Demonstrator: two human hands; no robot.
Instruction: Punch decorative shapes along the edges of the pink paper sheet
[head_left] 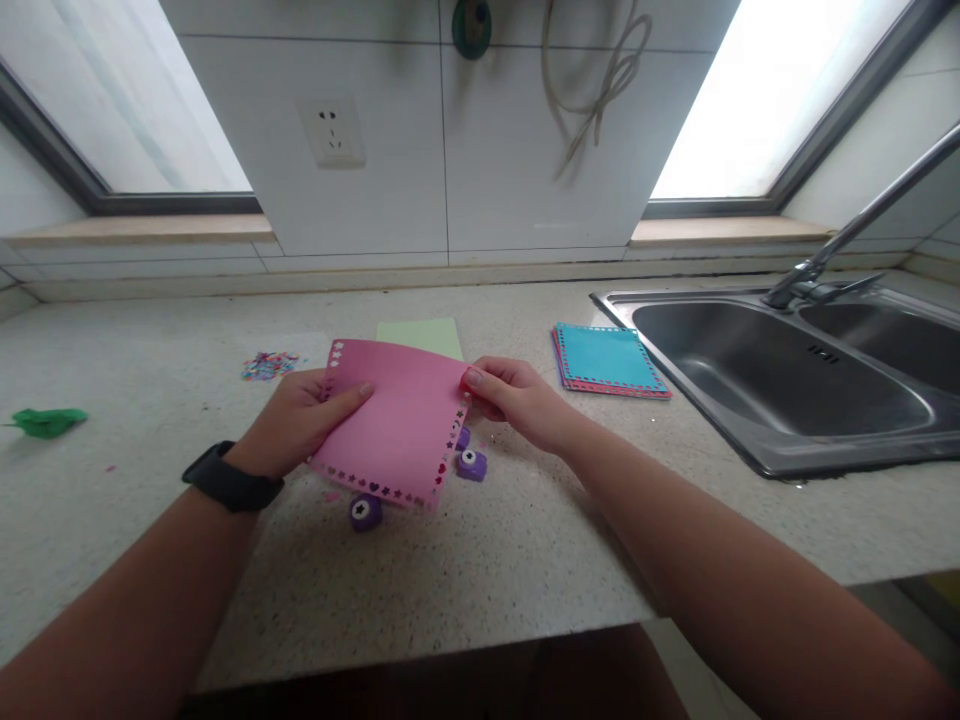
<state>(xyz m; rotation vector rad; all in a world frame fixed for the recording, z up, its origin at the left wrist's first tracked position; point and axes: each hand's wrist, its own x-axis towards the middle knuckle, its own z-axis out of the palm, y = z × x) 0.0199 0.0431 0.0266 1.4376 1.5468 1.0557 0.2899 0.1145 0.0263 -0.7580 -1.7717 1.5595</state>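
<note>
A pink paper sheet (401,420) with small shapes punched along its edges is held above the speckled countertop (480,560). My left hand (300,420), a black band on its wrist, grips the sheet's left edge with the thumb on top. My right hand (517,400) pinches its upper right corner. Under the sheet lie small purple paper punches (365,512), one by the sheet's right edge (472,464). A pale green sheet (427,335) lies flat just behind the pink one.
A stack of blue and pink punched sheets (609,360) lies beside a steel double sink (780,375) with a faucet (847,235). Paper confetti (266,365) and a green scrap (49,421) sit at the left. A wall socket (332,132) is behind.
</note>
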